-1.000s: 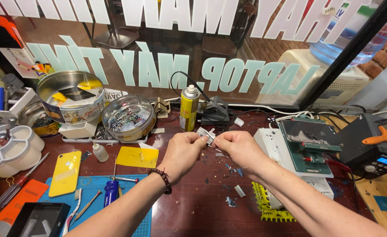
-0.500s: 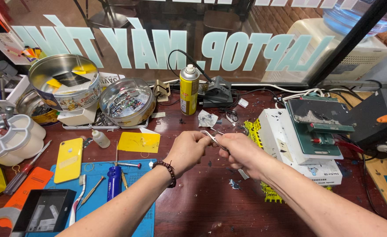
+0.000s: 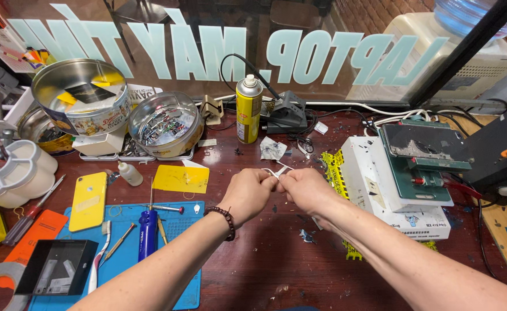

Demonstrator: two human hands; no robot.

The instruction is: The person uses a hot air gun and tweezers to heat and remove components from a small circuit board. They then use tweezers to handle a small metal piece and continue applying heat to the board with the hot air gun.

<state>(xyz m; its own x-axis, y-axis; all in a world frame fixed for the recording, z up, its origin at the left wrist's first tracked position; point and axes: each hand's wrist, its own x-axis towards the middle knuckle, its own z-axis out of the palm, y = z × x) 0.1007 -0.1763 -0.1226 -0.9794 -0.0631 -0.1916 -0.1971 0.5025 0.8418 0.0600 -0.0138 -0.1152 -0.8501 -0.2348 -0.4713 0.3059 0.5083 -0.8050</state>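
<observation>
My left hand [image 3: 246, 193] and my right hand [image 3: 306, 190] meet over the middle of the dark red workbench [image 3: 276, 270], fingertips pinched together on a small white scrap [image 3: 276, 170] that sticks up between them. It looks like a thin strip of tape or film; its exact kind is too small to tell. A bead bracelet [image 3: 226, 221] circles my left wrist. Another crumpled white scrap [image 3: 272, 149] lies on the bench just behind my hands.
A yellow spray can [image 3: 248, 109], two round tins [image 3: 81, 103] [image 3: 166, 125] and a white parts tray [image 3: 12, 173] stand at the back left. A blue mat [image 3: 178, 230] with tools, a yellow phone [image 3: 88, 200] and a yellow card [image 3: 181, 178] lie left. White and green machines [image 3: 403, 173] sit right.
My hands have come lower and nearer to me, still pinched on the white scrap. The view has tilted down and closer to the bench.
</observation>
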